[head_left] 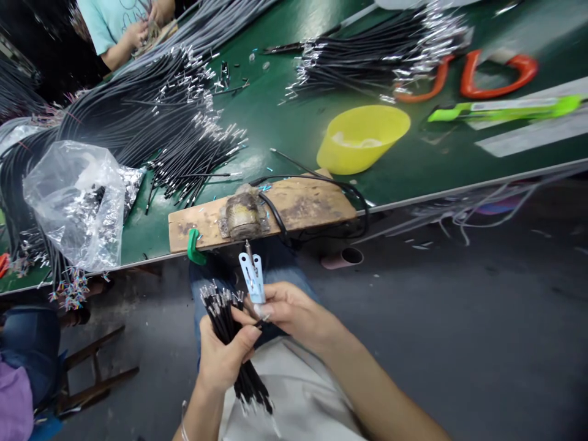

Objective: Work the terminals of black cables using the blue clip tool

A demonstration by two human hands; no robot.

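At lower centre, the left hand (225,355) clasps a bundle of slim black silver-tipped cables (222,323); the right hand (298,315) bunches its fingers at a pale-blue plastic clip (252,278) (whether pinching it cannot be told). Apparently cables are worked singly; the next move likely calls for steadiness.

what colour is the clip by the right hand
The clip is light blue, seen in the head view.
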